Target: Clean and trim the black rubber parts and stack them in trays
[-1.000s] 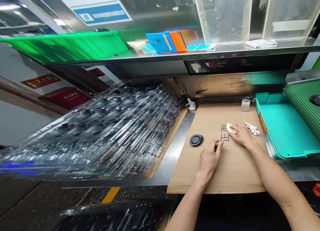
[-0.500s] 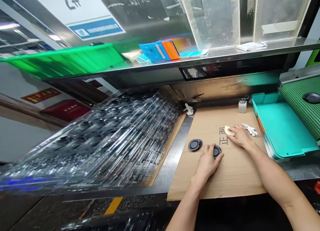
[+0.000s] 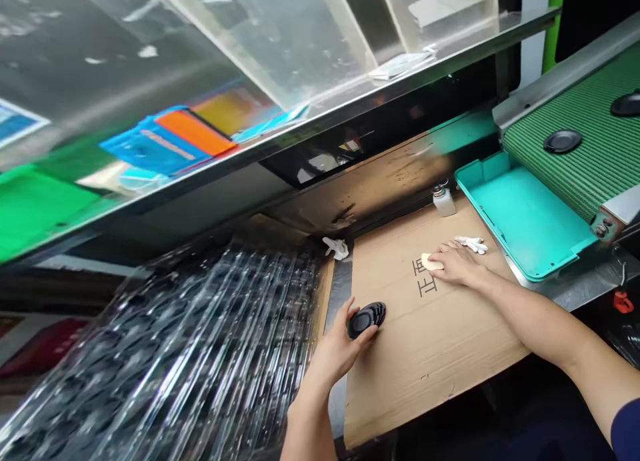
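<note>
Discs (image 3: 369, 319), all black, now overlap in one group at nine o'clock on the cardboard sheet (image 3: 425, 368), the one lying apart half a second ago having joined them. The half-open left hand (image 3: 343, 346) touches its rim, firmness of grip unclear; the right hand (image 3: 454, 262), at one o'clock, closes on a cream pad (image 3: 429, 262). Turquoise tray (image 3: 530, 221) sits at two o'clock, capped bottle (image 3: 445, 202), contents indistinct, at twelve.

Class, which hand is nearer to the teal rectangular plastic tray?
Right: the right hand is left of the tray, apart from it; the left hand is farther left, at the round black discs.
</note>
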Tool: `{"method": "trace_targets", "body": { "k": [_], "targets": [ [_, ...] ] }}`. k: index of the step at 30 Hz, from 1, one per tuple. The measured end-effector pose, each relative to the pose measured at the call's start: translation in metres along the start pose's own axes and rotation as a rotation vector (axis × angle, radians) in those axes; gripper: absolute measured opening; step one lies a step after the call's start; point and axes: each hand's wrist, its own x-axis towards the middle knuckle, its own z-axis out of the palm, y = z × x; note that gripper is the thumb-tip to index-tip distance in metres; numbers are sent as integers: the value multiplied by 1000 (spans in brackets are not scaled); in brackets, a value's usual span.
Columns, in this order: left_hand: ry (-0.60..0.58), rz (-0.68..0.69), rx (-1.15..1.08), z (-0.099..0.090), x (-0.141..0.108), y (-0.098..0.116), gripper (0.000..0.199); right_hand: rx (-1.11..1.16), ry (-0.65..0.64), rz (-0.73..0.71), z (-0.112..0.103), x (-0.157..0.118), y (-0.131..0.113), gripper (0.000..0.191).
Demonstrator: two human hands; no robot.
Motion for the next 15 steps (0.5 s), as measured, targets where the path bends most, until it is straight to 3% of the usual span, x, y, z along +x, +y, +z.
{"method": "trace_targets", "body": {
  "k": [2, 7, 12, 15],
  "targets": [
    [-76, 15, -22, 4, 8, 2, 90, 15, -5, -1, 1, 0, 0, 33],
    [-120, 138, 41, 8, 23, 12, 90, 21, -2, -1, 2, 0, 1, 34],
    [-173, 249, 127, 5, 37, 19, 57, -13, -10, -26, 4, 1, 1, 31],
    [-138, 225, 111, 2, 19, 29, 51, -53, -13, 4, 6, 3, -3, 30]
  ]
}}
